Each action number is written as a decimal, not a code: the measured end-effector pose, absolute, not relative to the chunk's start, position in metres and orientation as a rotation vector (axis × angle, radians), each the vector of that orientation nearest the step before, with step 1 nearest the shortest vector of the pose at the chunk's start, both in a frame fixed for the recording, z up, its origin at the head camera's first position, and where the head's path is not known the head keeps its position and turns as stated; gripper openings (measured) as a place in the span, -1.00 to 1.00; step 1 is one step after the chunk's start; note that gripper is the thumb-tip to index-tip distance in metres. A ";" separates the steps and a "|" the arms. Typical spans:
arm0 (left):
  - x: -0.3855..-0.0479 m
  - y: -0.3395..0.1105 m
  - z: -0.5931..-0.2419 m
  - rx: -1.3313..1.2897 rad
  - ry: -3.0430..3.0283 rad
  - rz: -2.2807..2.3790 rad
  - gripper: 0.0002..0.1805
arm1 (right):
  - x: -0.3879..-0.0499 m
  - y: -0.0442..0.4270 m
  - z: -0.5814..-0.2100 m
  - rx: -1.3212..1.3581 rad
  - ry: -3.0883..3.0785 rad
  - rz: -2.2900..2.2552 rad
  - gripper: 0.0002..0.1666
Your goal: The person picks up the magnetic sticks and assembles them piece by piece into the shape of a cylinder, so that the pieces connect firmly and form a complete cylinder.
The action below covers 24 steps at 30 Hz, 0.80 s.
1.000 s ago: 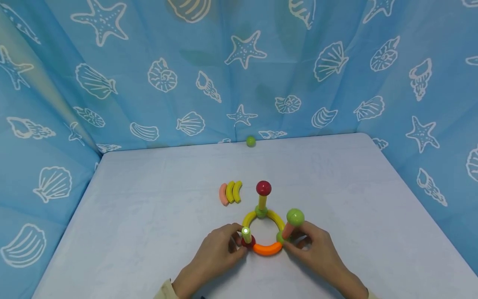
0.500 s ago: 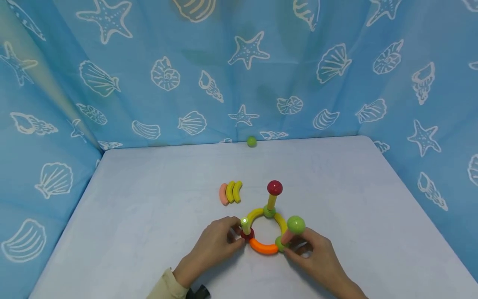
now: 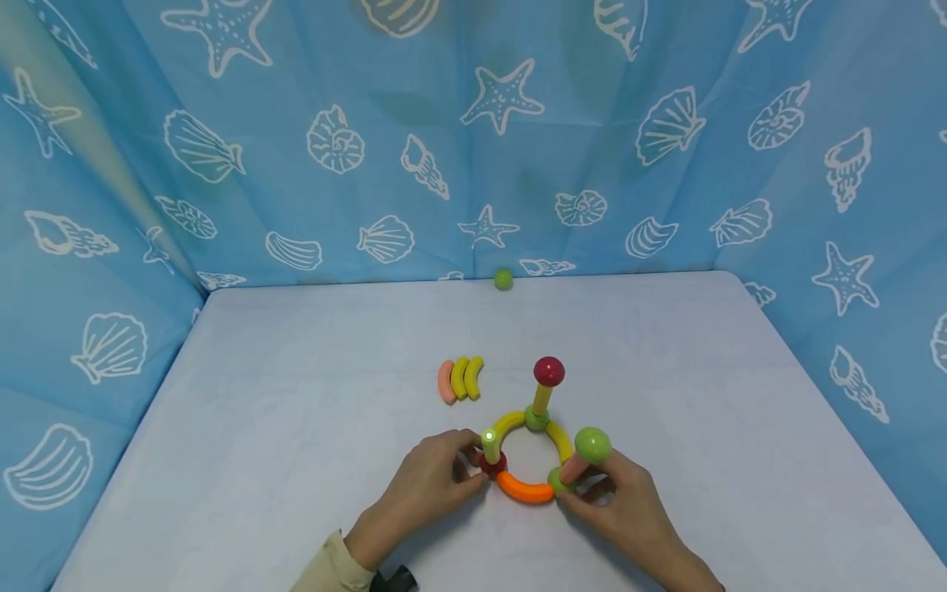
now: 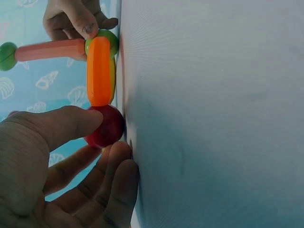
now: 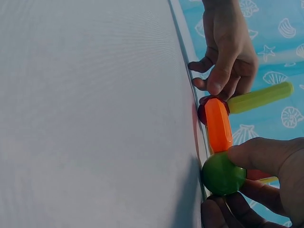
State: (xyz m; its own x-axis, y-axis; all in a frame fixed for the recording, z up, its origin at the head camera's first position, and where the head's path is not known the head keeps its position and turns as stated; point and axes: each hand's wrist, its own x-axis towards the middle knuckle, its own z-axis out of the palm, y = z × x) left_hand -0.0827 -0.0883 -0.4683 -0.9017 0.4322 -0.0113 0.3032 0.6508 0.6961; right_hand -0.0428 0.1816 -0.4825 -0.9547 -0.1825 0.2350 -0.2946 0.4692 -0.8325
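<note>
A ring of curved sticks and balls lies on the table: an orange curved stick (image 3: 524, 491) in front, yellow curved sticks (image 3: 560, 441) behind. My left hand (image 3: 432, 477) pinches the red ball (image 4: 108, 128) at the ring's left, thumb against one side. From that ball rises a yellow-green stick (image 5: 261, 97). At the right, my right hand (image 3: 625, 501) pinches a green ball (image 5: 223, 175), which bears a pink stick (image 4: 52, 50) topped by a light green ball (image 3: 593, 446). The far green ball (image 3: 536, 419) carries a yellow stick (image 3: 542, 400) with a red ball (image 3: 549, 371) on top.
Beyond the ring, to its left, a pink curved stick (image 3: 446, 382) lies beside two yellow curved sticks (image 3: 466, 378). A loose green ball (image 3: 503, 279) sits at the white table's (image 3: 296, 362) back edge, against a blue shell-print curtain (image 3: 414, 107).
The ring has turned slightly between both hands, its far red-topped post shifting right. Both hands keep their hold on the balls. The head view has shifted a little.
</note>
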 end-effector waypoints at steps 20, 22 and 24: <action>-0.075 -0.094 -0.473 0.638 2.640 1.222 -0.68 | -0.045 0.182 -0.482 0.417 -2.571 1.539 -0.51; -0.075 -0.094 -0.473 0.637 2.634 1.227 -0.68 | -0.044 0.182 -0.482 0.416 -2.574 1.539 -0.51; -0.075 -0.094 -0.473 0.638 2.628 1.234 -0.68 | -0.044 0.182 -0.482 0.412 -2.579 1.539 -0.51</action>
